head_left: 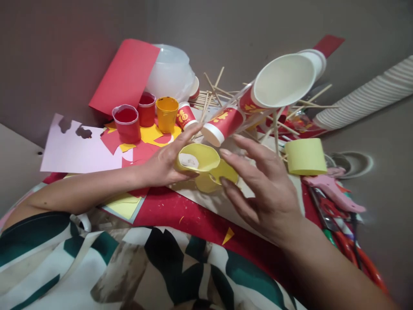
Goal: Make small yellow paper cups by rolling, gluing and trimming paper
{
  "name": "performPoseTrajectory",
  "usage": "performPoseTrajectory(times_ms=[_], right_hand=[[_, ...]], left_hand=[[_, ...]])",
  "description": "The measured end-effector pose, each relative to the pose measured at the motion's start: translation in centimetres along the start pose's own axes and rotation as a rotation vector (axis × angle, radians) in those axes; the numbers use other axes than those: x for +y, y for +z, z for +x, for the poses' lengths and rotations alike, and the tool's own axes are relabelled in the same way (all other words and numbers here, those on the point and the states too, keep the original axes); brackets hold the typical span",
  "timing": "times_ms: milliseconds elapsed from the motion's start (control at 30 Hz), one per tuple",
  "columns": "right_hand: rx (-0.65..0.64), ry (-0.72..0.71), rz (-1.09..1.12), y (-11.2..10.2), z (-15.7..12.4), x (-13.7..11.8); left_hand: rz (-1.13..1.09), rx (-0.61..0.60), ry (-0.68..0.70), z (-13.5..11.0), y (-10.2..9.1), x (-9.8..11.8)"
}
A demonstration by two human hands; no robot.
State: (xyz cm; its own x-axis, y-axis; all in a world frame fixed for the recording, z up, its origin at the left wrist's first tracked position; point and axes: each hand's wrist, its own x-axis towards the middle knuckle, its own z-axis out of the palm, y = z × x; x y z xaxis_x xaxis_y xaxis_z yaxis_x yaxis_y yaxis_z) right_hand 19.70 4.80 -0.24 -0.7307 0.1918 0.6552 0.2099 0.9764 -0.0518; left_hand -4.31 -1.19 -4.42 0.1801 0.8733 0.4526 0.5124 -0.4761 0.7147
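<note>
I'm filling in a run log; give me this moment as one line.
Left hand: curled around yellow cup's side | Right hand: open, fingers spread, contact unclear | Nearby: orange cup, pink tool

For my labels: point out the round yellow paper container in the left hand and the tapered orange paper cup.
Round yellow paper container (204, 156): head view, inner wall.
Tapered orange paper cup (167, 117): head view, outer side.

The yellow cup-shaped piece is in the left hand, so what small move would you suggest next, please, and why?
Probably close the right hand gently on the second yellow piece: its fingers are spread close beside it, while the left hand holds the yellow cup-shaped piece.
</note>
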Motion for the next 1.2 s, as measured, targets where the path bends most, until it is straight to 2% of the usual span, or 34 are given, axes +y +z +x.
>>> performPoseTrajectory(times_ms=[133, 267, 433, 633, 767, 867, 1033, 1100, 1200], right_hand=[[-0.007, -0.035, -0.068, -0.4, 0.5, 1.5], [-0.147, -0.085, -0.08, -0.4, 0.6, 3.4], [-0.295, -0.096, -0.043, 0.3, 0.8, 4.9], [-0.354, -0.066, 0.048, 2.0, 1.6, 5.0], [-0.323, -0.052, 0.05, 2.3, 1.8, 5.0], [-0.27, -0.063, 0.036, 0.8, 1.7, 4.7], [-0.148, -0.086, -0.011, -4.6, -0.4, 4.8], [-0.128, -0.064, -0.065, -7.0, -2.1, 6.1], [-0.128, 0.006, -0.159, -9.7, -4.8, 9.4]], left_hand=[[-0.05, 0.002, -0.054, 0.2, -0.1, -1.5], [-0.099, -0.035, -0.116, 0.3, 0.3, -2.6], [-0.107, -0.089, -0.113, 0.3, 0.7, -3.0], [-0.102, -0.101, -0.064, 0.3, 1.1, -3.5], [-0.126, -0.142, -0.072, 0.4, 1.1, -3.4], [-0.156, -0.182, -0.115, 0.7, 0.5, -2.8], [-0.108, -0.194, -0.181, 1.0, -0.9, -1.8], [-0.063, -0.201, -0.212, 1.1, -1.6, -1.4], [-0.006, -0.228, -0.248, 1.1, -2.6, -0.6]])
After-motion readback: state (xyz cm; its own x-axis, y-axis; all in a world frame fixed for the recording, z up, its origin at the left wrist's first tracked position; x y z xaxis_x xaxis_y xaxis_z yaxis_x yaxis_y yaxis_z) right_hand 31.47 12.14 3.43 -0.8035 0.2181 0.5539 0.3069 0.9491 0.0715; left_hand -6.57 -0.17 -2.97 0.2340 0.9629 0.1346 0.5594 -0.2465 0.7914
